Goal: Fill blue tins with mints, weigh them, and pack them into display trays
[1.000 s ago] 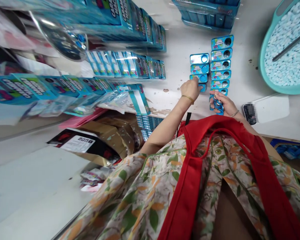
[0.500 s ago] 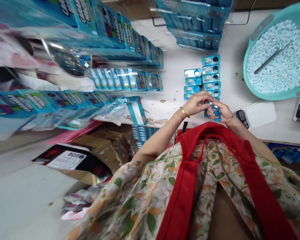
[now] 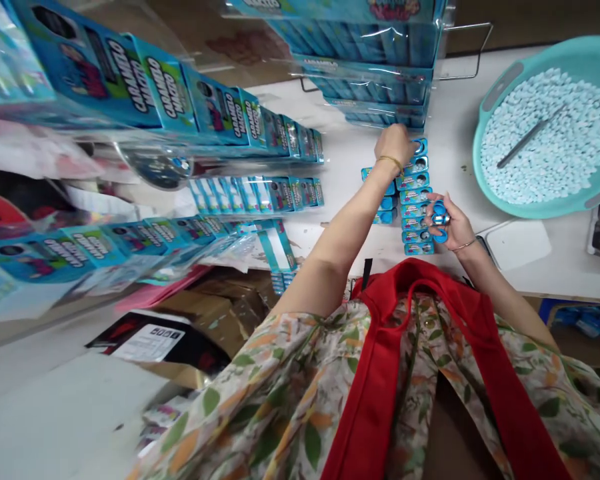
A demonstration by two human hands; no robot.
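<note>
Several round blue pieces (image 3: 441, 220) sit in the right hand (image 3: 455, 225)'s grip; that palm is best cupped and level so none slip, the left hand (image 3: 394, 145)'s touch light and square. Just left of the right grip, oblong tins (image 3: 415, 209) line the bench (image 3: 350, 160), glossy blue, printed, most showing a dark round spot. Beyond, the left grip meets the farthest tin; what it pinches, I can't tell.

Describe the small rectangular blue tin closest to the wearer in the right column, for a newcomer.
Find the large round turquoise bowl. Left of it, past the right hand, runs a column of small rectangular blue tins. The wanted tin ends it, closest of all to the red apron.
</note>
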